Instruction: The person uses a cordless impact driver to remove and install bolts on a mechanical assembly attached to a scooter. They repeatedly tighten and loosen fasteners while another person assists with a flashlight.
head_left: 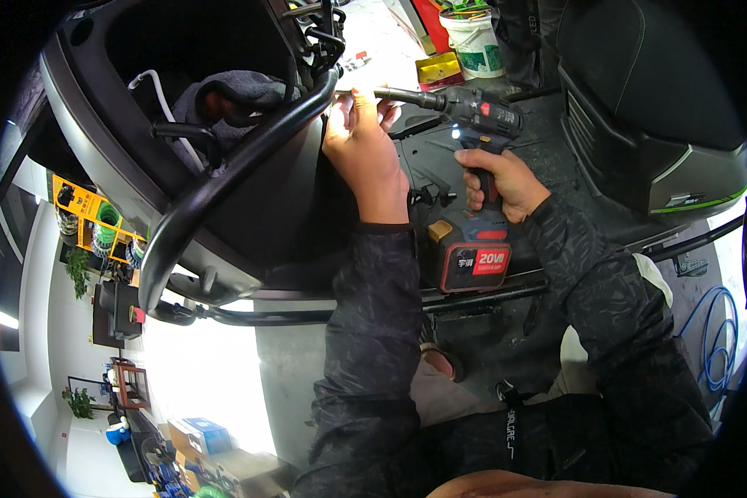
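Observation:
My right hand [510, 184] is wrapped round the grip of a cordless impact wrench [483, 114], finger by its trigger. The tool has a red and grey battery, a lit work lamp and a long extension [411, 97] pointing left. At the extension's far end, my left hand [367, 162] is closed, thumb and fingers pinched together beside a bent black tube bar [241, 158]. What the fingertips hold is hidden. The bar runs along a dark grey vehicle panel [108, 141], whose open compartment holds a grey cloth [245, 87] and a white cable [162, 100].
Below the wrench lies a black footboard [427, 166] with small loose parts. A black seat [610, 75] stands at the right. Farther off are a yellow box [438, 71] and a white bucket [476, 46]. A blue hose [714, 332] coils on the floor at right.

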`<state>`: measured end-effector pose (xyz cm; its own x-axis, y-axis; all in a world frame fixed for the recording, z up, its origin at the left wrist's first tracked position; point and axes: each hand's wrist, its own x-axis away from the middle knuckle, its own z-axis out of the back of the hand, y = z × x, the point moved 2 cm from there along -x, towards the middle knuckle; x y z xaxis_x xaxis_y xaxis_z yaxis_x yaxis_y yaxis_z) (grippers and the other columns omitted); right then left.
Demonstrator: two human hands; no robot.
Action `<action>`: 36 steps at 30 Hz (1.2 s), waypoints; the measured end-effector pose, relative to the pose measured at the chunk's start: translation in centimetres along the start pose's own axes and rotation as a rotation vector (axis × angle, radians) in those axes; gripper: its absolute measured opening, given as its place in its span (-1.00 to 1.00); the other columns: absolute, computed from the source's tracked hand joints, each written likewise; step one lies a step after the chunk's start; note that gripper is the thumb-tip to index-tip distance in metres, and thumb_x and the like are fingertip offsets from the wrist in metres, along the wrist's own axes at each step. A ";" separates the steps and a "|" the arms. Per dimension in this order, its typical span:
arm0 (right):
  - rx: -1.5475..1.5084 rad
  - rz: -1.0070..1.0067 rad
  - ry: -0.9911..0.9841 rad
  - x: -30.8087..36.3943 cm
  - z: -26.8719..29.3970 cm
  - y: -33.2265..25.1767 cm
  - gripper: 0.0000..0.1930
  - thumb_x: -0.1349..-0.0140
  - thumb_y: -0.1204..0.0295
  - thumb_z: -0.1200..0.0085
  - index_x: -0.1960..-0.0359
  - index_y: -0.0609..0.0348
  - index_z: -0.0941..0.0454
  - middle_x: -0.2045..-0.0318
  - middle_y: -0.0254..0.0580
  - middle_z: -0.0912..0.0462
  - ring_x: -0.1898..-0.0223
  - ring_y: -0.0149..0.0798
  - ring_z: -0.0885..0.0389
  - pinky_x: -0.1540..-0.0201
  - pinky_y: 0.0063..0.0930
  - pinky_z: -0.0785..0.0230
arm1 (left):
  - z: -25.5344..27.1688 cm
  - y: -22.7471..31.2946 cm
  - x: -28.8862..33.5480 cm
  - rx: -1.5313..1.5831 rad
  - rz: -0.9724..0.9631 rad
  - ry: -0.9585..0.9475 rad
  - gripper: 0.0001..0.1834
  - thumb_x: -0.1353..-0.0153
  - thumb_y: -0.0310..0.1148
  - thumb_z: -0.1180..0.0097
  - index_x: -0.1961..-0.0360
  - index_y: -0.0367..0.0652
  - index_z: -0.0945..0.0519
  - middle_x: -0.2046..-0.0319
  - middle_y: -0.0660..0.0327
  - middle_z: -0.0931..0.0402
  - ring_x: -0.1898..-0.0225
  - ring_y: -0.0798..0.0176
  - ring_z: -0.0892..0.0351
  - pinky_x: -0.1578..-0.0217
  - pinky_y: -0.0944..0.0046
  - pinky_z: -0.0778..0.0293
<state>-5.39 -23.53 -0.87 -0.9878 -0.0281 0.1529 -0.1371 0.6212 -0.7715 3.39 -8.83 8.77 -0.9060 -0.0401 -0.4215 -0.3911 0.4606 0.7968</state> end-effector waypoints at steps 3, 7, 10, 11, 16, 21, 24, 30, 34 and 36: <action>-0.009 0.007 -0.017 0.0 0.0 0.1 -0.79 -0.29 0.32 -0.31 0.40 0.07 -0.53 0.64 -0.37 -0.52 0.67 -0.38 -0.47 0.53 -0.43 -0.39 | 0.0 0.0 -0.1 -0.023 0.014 0.014 -0.67 -0.51 -0.33 -0.10 -0.10 -0.41 -0.51 0.12 0.13 -0.63 0.30 0.33 -0.67 0.28 0.40 -0.60; 0.037 0.050 0.016 0.0 -0.1 0.0 -0.77 -0.28 0.30 -0.33 0.43 0.07 -0.54 0.64 -0.37 -0.52 0.66 -0.38 -0.48 0.52 -0.43 -0.39 | 0.0 0.2 0.0 -0.057 0.013 -0.003 -0.66 -0.48 -0.31 -0.09 -0.11 -0.37 -0.49 0.09 0.09 -0.62 0.19 0.17 -0.72 0.14 0.28 -0.63; 0.059 0.026 0.010 -0.1 -0.1 -0.1 -0.75 -0.33 0.28 -0.30 0.44 0.04 -0.51 0.63 -0.36 -0.52 0.64 -0.40 -0.48 0.51 -0.44 -0.39 | 0.1 0.4 0.0 -0.058 0.017 0.006 -0.64 -0.47 -0.29 -0.11 -0.10 -0.38 -0.50 0.11 0.10 -0.63 0.20 0.17 -0.72 0.14 0.29 -0.63; 0.077 -0.001 0.034 -0.2 0.0 -0.1 -0.74 -0.35 0.26 -0.28 0.44 0.03 -0.50 0.62 -0.36 -0.52 0.64 -0.40 -0.48 0.51 -0.44 -0.39 | 0.1 0.4 0.0 -0.049 0.009 -0.001 -0.63 -0.46 -0.29 -0.12 -0.10 -0.38 -0.50 0.11 0.10 -0.62 0.20 0.17 -0.72 0.14 0.29 -0.63; 0.089 0.056 -0.019 -0.6 0.5 0.2 -0.69 -0.25 0.17 -0.40 0.46 0.02 -0.54 0.61 -0.41 -0.54 0.63 -0.44 -0.49 0.50 -0.46 -0.41 | 0.0 0.1 -0.1 0.003 -0.031 0.000 -0.73 -0.47 -0.39 -0.07 0.00 -0.42 -0.53 0.18 0.11 -0.63 0.33 0.32 -0.64 0.29 0.40 -0.58; 0.079 0.067 -0.039 -0.7 0.9 0.6 -0.72 -0.38 0.16 -0.26 0.36 0.03 -0.52 0.60 -0.39 -0.52 0.59 -0.40 -0.48 0.46 -0.42 -0.37 | -0.2 0.0 0.0 -0.021 -0.052 -0.023 -0.68 -0.43 -0.36 -0.13 -0.01 -0.45 -0.55 0.21 0.10 -0.66 0.32 0.28 -0.70 0.26 0.38 -0.61; 0.032 0.032 -0.056 -1.1 1.3 1.0 -0.73 -0.42 0.13 -0.17 0.29 0.03 -0.51 0.60 -0.40 -0.48 0.58 -0.37 -0.45 0.44 -0.39 -0.32 | -0.3 -0.7 -0.2 -0.119 -0.170 0.027 -0.70 -0.35 -0.32 -0.20 0.21 -0.44 -0.68 0.37 0.05 -0.73 0.40 0.16 -0.76 0.33 0.26 -0.63; -0.089 -0.011 -0.068 -0.9 3.7 1.7 -0.72 -0.48 0.10 -0.08 0.17 0.04 -0.51 0.61 -0.37 -0.40 0.60 -0.36 -0.39 0.47 -0.39 -0.31 | -1.8 -3.7 0.1 -0.487 -0.411 0.205 -0.68 -0.22 -0.23 -0.30 0.41 -0.35 -0.70 0.48 -0.13 -0.69 0.34 -0.23 -0.74 0.26 -0.02 -0.64; -0.017 -0.015 -0.114 -1.1 3.8 1.0 -0.67 -0.49 0.05 -0.07 0.15 0.07 -0.52 0.59 -0.36 -0.44 0.56 -0.38 -0.46 0.48 -0.45 -0.35 | -1.8 -4.2 -0.3 -0.545 -0.668 0.427 -0.72 -0.23 -0.29 -0.27 0.46 -0.34 -0.68 0.53 -0.09 -0.68 0.41 -0.17 -0.74 0.35 -0.01 -0.62; 0.031 -0.035 -0.040 -1.3 3.9 0.1 -0.65 -0.48 0.03 -0.09 0.15 0.07 -0.52 0.58 -0.35 -0.46 0.55 -0.37 -0.48 0.47 -0.46 -0.35 | -1.1 -5.1 -1.1 -0.537 -0.518 0.235 -0.74 -0.21 -0.33 -0.26 0.51 -0.33 -0.68 0.56 -0.09 -0.67 0.45 -0.16 -0.73 0.38 -0.02 -0.62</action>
<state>-4.39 -26.50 -3.60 -0.9844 -0.0813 0.1558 -0.1734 0.5948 -0.7849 6.22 -12.15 5.68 -0.5736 -0.3475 -0.7418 -0.7439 -0.1581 0.6493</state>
